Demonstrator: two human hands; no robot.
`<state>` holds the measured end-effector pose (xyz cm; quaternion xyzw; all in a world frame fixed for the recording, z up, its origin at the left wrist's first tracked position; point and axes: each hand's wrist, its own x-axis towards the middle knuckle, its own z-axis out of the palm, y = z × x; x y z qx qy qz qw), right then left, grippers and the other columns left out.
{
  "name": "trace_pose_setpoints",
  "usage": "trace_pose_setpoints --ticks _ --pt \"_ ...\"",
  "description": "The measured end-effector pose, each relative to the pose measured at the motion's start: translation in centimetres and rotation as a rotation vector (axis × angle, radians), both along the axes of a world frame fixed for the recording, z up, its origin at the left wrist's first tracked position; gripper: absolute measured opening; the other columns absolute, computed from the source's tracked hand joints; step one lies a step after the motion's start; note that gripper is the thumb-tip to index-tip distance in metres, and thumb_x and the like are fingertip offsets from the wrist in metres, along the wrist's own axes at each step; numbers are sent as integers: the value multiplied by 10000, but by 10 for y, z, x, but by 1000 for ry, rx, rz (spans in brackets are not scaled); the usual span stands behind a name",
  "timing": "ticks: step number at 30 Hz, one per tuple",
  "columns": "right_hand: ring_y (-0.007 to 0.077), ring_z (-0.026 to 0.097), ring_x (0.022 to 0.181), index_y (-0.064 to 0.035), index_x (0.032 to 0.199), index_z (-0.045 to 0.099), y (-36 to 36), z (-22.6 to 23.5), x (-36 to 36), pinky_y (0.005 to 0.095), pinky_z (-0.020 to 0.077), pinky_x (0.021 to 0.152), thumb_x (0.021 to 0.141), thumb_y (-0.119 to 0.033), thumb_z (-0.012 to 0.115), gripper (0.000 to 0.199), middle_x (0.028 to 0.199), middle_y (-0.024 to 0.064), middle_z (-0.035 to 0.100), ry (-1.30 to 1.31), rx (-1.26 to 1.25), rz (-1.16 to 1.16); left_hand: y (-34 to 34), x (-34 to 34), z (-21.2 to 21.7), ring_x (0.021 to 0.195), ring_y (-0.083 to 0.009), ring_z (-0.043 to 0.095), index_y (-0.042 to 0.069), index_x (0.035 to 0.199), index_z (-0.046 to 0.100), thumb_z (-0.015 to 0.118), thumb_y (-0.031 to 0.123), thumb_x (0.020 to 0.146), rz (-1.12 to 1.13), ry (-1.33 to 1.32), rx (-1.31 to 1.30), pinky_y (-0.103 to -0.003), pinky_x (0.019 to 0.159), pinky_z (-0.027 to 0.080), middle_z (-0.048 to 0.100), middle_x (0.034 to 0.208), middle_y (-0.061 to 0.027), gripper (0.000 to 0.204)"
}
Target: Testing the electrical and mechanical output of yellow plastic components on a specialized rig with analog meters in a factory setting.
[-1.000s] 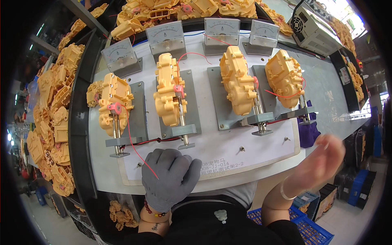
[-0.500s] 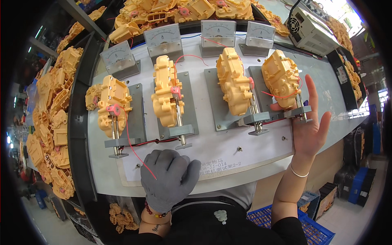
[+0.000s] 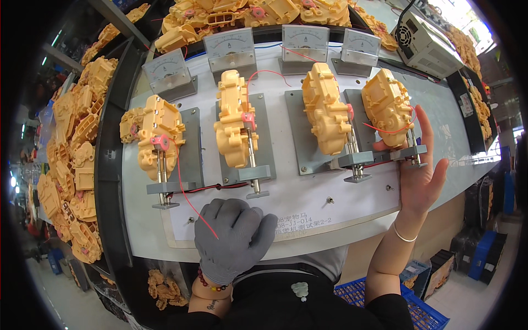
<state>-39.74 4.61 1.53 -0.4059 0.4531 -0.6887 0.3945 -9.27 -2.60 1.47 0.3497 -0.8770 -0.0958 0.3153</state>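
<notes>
My left hand, in a grey glove, rests with curled fingers on the near edge of a white board. Its fingertips are hidden beneath it, and a red wire lies over its back. My bare right hand is palm up at the board's right end, fingers stretched and thumb apart. It reaches behind the clamp under the rightmost yellow gearbox housing; some fingers are hidden there. More gearbox housings stand in a row on grey fixtures, each with metal pins at its near end.
Several analog meters line the board's back. A toggle switch sticks up near the front. Bins heaped with yellow housings flank the left and back. A beige power unit stands at the back right; a blue crate is below.
The whole scene has shifted slightly to the right in view. Both hands keep nearly the same places against the board, and the housings stay in their fixtures.
</notes>
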Motion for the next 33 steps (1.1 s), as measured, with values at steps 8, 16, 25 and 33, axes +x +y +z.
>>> trace_pose_setpoints --ticks 8,16,25,33 --pt "236 677 960 -42 1519 263 -1 0 2 377 577 836 877 -735 436 960 1140 218 642 102 55 -169 -1 0 -3 595 -250 499 101 733 586 790 122 655 -3 46 -17 -363 517 402 537 713 -57 220" --pt "190 664 941 -70 1440 380 2 -2 4 312 543 836 831 -753 547 930 980 143 678 178 93 -182 -1 0 -2 592 -253 499 97 723 578 778 106 652 -16 34 -24 -362 510 395 525 705 -63 212" --pt "182 662 942 -69 1440 376 0 0 4 314 540 852 842 -659 598 869 977 143 670 196 110 -167 -1 1 -4 609 -257 513 102 760 588 781 97 654 -17 37 -40 -366 536 413 536 728 -60 220" --pt "149 539 974 -67 1460 320 12 -10 -2 285 397 875 805 -647 585 915 1158 138 581 257 2 -438 5 26 6 619 -242 519 97 798 622 744 78 688 -68 265 -54 -355 570 430 533 729 -55 166"
